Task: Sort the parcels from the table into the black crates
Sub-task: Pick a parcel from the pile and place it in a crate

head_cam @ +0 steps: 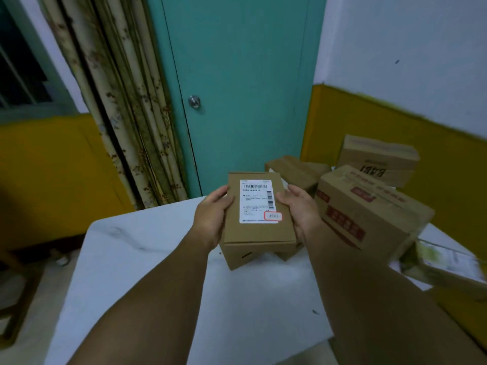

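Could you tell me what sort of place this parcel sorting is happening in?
Probably an ordinary room used as a makeshift parcel station, not a warehouse: a teal door, a patterned curtain beside it, and labelled cardboard parcels piled on a white table.

Teal door (237, 88) straight ahead at the far side, round metal knob (194, 101) near its left edge. Patterned beige curtain (123, 101) hangs just left of the door. Dark window (18, 69) at far left. Walls: white upper part (408, 43), yellow lower band (369, 119) on the right and also on the left. Wooden furniture (13, 299), blurred, low at near left.
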The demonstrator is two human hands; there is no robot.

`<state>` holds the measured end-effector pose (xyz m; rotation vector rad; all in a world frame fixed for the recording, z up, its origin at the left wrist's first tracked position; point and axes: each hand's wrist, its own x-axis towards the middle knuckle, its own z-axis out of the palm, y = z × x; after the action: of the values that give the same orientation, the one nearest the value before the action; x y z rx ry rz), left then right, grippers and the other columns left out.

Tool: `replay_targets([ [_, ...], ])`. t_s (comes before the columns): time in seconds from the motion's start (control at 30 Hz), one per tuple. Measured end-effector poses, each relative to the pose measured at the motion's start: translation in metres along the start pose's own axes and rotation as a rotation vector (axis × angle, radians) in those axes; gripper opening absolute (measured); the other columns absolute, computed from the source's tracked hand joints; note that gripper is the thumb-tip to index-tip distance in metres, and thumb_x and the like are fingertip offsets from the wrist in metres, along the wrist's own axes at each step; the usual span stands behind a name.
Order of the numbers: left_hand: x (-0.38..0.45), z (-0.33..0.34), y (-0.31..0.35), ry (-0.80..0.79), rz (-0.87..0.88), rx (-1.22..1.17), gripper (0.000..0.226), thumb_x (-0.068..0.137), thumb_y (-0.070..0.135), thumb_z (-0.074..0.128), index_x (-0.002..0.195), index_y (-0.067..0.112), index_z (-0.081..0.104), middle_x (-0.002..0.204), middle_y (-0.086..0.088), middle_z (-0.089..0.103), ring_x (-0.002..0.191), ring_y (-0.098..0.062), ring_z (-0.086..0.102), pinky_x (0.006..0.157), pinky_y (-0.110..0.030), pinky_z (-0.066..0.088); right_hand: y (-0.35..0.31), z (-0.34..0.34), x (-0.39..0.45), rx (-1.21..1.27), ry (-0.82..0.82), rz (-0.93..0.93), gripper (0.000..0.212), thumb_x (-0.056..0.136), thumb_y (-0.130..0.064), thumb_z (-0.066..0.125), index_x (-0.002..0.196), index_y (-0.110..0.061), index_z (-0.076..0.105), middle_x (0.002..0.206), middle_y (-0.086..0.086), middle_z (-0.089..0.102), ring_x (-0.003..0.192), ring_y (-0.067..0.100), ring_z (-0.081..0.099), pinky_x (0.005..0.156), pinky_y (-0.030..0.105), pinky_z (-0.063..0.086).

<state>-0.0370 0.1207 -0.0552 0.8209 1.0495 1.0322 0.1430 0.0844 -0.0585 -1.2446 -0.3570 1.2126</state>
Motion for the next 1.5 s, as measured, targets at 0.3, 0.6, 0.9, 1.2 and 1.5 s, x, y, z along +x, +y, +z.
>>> replay_targets([
  [0.3,-0.016,-0.006,0.011,0.009,0.083,0.105,0.05,0.094,0.009,0.063,0.142,0.02,0.051,0.121,-0.005,0.069,0.093,-0.026,0.074,0.081,-0.051,0.06,-0.003,0.011,-0.024,0.036,-0.068,-0.095,0.046,0.093,0.002,0.06,0.136,-0.013,0.055,0.089,0.005,0.077,0.08,0.027,0.075,0.067,0.041,0.06],
  [0.6,-0.02,0.016,0.023,0.031,0.168,0.03,0.043,0.095,0.005,0.06,0.136,0.019,0.056,0.118,-0.004,0.07,0.097,-0.024,0.071,0.081,-0.043,0.06,-0.026,0.009,-0.019,0.044,-0.132,-0.153,0.049,0.093,-0.004,0.062,0.139,-0.019,0.055,0.11,0.008,0.075,0.089,0.03,0.075,0.084,0.054,0.058],
  [0.9,-0.02,0.009,0.026,0.166,0.204,-0.049,0.041,0.098,0.009,0.058,0.138,0.015,0.054,0.125,-0.007,0.066,0.109,-0.025,0.066,0.096,-0.049,0.053,-0.013,0.029,-0.018,-0.239,-0.112,-0.182,0.012,0.098,-0.032,0.059,0.107,-0.027,0.065,0.108,0.005,0.074,0.1,0.027,0.07,0.092,0.05,0.055],
  [1.2,-0.044,-0.062,-0.003,0.501,0.099,0.099,0.029,0.101,0.043,0.048,0.116,0.026,0.066,0.098,0.006,0.073,0.097,-0.019,0.069,0.094,-0.045,0.055,0.049,0.077,-0.022,-0.356,-0.237,-0.201,0.037,0.103,-0.039,0.047,0.134,-0.021,0.059,0.098,-0.009,0.069,0.075,0.0,0.057,0.059,0.018,0.045],
  [1.5,-0.124,-0.199,-0.004,0.871,0.078,-0.001,0.024,0.102,0.042,0.047,0.108,0.026,0.064,0.104,0.002,0.069,0.099,-0.02,0.064,0.096,-0.044,0.05,0.157,0.175,-0.098,-0.579,-0.534,-0.15,0.021,0.105,-0.036,0.042,0.112,-0.031,0.061,0.105,-0.008,0.071,0.09,0.012,0.068,0.075,0.027,0.057],
])
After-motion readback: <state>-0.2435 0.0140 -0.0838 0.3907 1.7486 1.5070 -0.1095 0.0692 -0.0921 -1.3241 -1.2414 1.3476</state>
